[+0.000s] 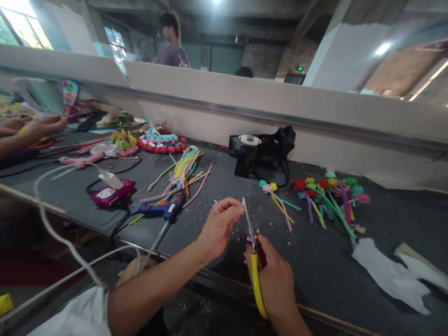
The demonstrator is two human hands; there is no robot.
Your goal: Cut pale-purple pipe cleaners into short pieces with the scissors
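Observation:
My right hand (276,277) is closed around a pair of scissors (256,280) with yellow handles. The blades point up and away from me, and their tips are beside the fingers of my left hand (222,224). Thumb and fingertips of the left hand are pinched together; what they hold is too small to make out. Small pale lilac bits show near the scissors' pivot and by the left knuckles. Beyond my hands lies a small bunch of fuzzy stems with pompom-like heads (271,188).
Loose fuzzy stems (185,170) lie beside a blue glue gun (164,210). A magenta device (114,192) with a white plug, a phone (245,160) against a black bag (280,144), and more pompom stems (329,196) surround my hands. Another person's hands (42,128) are at left.

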